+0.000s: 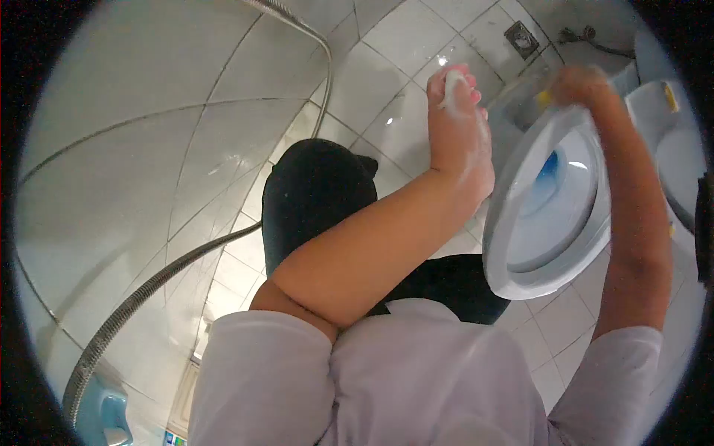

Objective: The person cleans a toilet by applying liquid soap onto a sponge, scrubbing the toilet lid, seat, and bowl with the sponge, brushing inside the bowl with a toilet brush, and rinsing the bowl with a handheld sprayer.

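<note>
My left hand (pixel 461 123) hangs over the tiled floor, left of the toilet bowl. White foam (pixel 451 91) streaks its fingers and wrist. Those fingers look curled in, and anything inside them is hidden. Motion blurs my right hand (pixel 580 87) at the far rim of the toilet bowl (pixel 506 230). By its fingertips shows a small yellow piece (pixel 545 98), perhaps a sponge; it looks gripped, though the blur hides the fingers. Blue liquid or colouring (pixel 549 167) shows inside the bowl.
The raised toilet seat (pixel 645 100) with yellow pads stands at the right. A metal shower hose (pixel 149 286) curves along the tiled wall (pixel 134 186) at left. A floor drain (pixel 521 39) is at the top. My dark-clothed knee (pixel 316 193) is beside my left forearm.
</note>
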A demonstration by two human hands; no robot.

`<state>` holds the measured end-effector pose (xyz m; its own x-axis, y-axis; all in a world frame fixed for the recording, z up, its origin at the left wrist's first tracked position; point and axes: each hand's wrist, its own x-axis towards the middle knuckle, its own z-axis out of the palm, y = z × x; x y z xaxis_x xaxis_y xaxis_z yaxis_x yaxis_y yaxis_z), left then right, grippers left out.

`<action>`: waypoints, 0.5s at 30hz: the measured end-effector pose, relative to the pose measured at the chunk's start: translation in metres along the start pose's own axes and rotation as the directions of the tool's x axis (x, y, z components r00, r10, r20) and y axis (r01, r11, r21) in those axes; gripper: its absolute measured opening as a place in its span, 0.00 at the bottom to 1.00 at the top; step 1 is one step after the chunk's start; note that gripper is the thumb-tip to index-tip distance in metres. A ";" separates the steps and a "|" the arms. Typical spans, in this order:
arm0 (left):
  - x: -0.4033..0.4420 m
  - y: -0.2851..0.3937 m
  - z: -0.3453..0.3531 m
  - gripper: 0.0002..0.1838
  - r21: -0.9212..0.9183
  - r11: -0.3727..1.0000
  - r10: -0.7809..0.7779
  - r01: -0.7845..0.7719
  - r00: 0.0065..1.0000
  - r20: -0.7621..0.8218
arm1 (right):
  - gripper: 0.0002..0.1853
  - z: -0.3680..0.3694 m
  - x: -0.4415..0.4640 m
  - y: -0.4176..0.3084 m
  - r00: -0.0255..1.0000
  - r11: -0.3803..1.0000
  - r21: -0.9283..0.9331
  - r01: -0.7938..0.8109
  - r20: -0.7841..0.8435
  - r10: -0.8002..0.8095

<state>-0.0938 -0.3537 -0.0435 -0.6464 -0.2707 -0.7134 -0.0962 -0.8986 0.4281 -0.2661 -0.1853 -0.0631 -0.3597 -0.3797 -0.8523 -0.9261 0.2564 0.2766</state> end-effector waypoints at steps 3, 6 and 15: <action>-0.002 -0.003 0.004 0.13 0.051 0.998 0.039 -0.039 0.999 -0.011 | 0.13 -0.024 0.006 -0.011 0.930 0.912 0.190 -0.363 0.131 0.343; 0.005 -0.002 0.007 0.12 -0.008 0.987 0.161 -0.161 0.987 0.010 | 0.12 -0.030 0.003 -0.109 0.994 0.992 0.059 -0.112 -0.011 0.113; -0.008 0.013 0.015 0.09 -0.173 0.983 0.085 -0.065 0.990 0.110 | 0.15 -0.032 -0.025 -0.110 0.996 0.910 0.407 -0.085 0.019 0.085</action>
<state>-0.1011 -0.3583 -0.0237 -0.7313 -0.3062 -0.6095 0.0785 -0.9254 0.3708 -0.1593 -0.2324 -0.0580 -0.4347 -0.3398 -0.8340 -0.7656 0.6271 0.1436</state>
